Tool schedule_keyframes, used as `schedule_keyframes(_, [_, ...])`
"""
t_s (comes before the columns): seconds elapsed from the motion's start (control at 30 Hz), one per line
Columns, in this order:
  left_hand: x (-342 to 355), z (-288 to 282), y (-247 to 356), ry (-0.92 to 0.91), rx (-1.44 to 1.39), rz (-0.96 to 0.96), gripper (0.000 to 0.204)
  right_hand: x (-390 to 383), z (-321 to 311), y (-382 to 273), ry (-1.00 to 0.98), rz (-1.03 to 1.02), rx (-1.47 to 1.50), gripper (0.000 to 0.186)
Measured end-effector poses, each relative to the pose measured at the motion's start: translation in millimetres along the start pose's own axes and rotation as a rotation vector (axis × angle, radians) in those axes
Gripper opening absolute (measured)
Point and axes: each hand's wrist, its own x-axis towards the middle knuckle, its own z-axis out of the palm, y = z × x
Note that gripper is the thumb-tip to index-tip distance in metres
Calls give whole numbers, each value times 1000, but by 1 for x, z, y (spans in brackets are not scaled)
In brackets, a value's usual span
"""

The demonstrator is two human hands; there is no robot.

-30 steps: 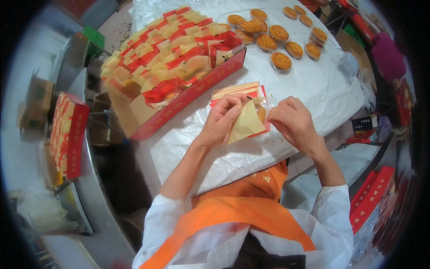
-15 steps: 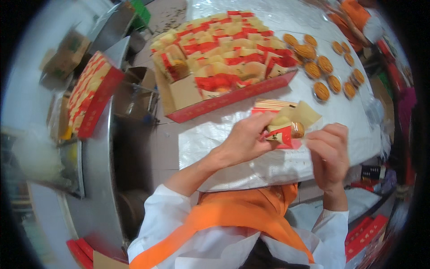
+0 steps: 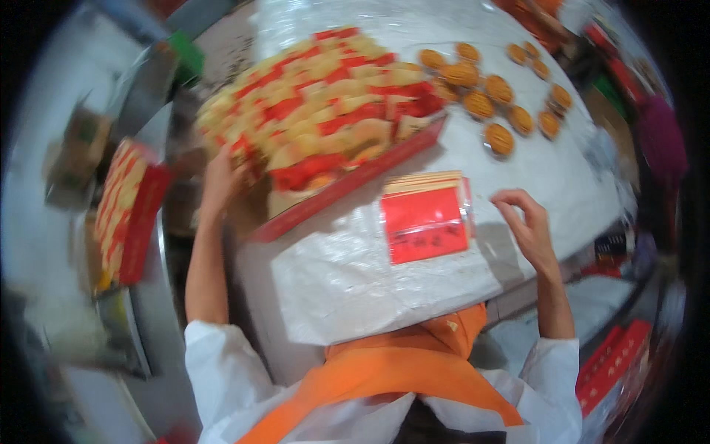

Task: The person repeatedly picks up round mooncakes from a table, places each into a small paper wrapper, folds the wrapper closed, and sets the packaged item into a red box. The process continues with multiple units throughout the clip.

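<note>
My left hand [image 3: 222, 177] reaches into the near left part of a red cardboard box [image 3: 355, 177]. Its fingers are closed on a red and cream paper packet [image 3: 246, 154], partly hidden and blurred. Rows of similar packets [image 3: 325, 103] fill most of the box. Over the right side of the table, my right hand [image 3: 526, 226] is bent loosely, thumb and fingers apart, with nothing in it. Between my hands lies a stack of flat red and cream paper sleeves [image 3: 425, 222].
Several round golden pastries [image 3: 499, 89] in clear wrap lie on the far right of the plastic-covered table [image 3: 333, 288]. Another filled red box [image 3: 140, 214] stands at the left. A co-worker's arm [image 3: 536, 21] shows at the far right.
My left hand has gone from above the sleeve stack to the box on the left with the packet. My right hand has drawn away from the packet. The view has shifted.
</note>
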Motion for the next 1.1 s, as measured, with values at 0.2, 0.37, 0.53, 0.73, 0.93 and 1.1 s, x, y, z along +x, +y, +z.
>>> schedule_keyframes(0.2, [5,22,-4,275,715,18,83,35,-15,58,86,-140,-523,39])
schedule_keyframes(0.37, [8,20,-12,303,689,83,82,88,-14,91,46,-255,-843,57])
schedule_keyframes(0.53, [-15,8,9,538,442,218,74,104,-4,121,78,-257,-778,53])
schedule_keyframes(0.73, [-63,18,82,803,149,474,52,98,5,130,282,-374,-624,34])
schedule_keyframes(0.93, [-100,92,168,308,-339,563,54,54,8,64,276,236,733,37])
schedule_keyframes(1.1, [-104,149,226,-333,-870,165,63,-3,14,-1,-222,255,1279,45])
